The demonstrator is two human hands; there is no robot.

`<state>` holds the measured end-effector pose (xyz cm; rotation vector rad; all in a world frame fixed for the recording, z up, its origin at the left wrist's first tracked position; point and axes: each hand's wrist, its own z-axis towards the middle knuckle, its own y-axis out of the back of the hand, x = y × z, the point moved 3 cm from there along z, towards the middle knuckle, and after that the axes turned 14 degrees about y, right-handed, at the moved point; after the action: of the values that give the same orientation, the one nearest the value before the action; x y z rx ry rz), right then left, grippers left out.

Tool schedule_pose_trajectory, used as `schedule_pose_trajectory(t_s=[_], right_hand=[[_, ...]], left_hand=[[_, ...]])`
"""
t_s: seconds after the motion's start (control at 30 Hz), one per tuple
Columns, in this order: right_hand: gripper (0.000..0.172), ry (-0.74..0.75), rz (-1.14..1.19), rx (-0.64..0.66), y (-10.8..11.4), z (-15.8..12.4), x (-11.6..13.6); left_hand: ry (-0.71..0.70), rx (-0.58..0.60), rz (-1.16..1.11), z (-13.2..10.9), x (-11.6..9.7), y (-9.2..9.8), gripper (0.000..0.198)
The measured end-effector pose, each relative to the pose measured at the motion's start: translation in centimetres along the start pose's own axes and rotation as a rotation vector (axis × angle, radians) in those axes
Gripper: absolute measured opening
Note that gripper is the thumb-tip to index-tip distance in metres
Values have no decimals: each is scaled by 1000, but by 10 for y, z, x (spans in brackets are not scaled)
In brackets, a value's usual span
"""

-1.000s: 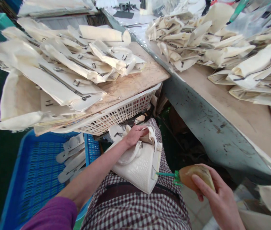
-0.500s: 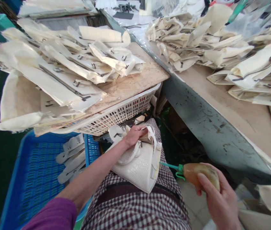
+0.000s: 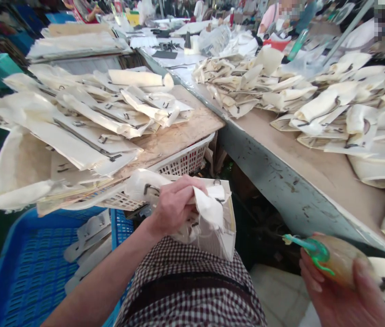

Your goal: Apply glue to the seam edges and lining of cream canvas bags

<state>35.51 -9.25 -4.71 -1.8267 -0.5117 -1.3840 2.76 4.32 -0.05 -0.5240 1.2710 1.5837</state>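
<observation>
My left hand (image 3: 172,206) is closed on a cream handbag piece (image 3: 212,220) held above my lap, its fingers wrapped over the folded top edge. My right hand (image 3: 340,295) at the lower right grips a brownish squeeze bottle (image 3: 340,260) with a green nozzle (image 3: 301,243) that points left toward the bag piece, a short gap away. My checked apron (image 3: 192,290) lies below both.
A wooden board (image 3: 178,131) on a white basket (image 3: 185,159) carries several cream bag panels. A blue crate (image 3: 25,272) stands at lower left. The long workbench (image 3: 308,168) on the right holds many more cream pieces. Other people sit at the far end.
My left hand lifted the bag piece off my lap and turned it up. My right hand with the bottle drew back to the right. The camera tilted up.
</observation>
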Motion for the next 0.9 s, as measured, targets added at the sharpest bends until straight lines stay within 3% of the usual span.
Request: schedule_pose_trajectory(t_s=[0.1, 0.17, 0.33, 0.47, 0.6, 0.77, 0.9], right_hand=[[32, 11, -23, -30, 9, -2, 0], [28, -15, -38, -52, 15, -3, -7], [35, -37, -179, 73, 27, 0, -36], [40, -70, -339, 245, 20, -1, -55], [49, -64, -414, 337, 12, -2, -61], [58, -54, -533, 387, 13, 2, -67], [59, 6, -576, 405, 10, 4, -71]], left_hand=[[-217, 96, 165, -17, -20, -8, 24], [-224, 122, 182, -30, -18, -17, 26], [115, 104, 46, -56, 1, -25, 26], [456, 177, -69, -66, 8, -14, 23], [748, 217, -180, -82, 12, -2, 18], [912, 209, -279, -95, 18, 3, 15], [899, 186, -291, -89, 20, 3, 16]])
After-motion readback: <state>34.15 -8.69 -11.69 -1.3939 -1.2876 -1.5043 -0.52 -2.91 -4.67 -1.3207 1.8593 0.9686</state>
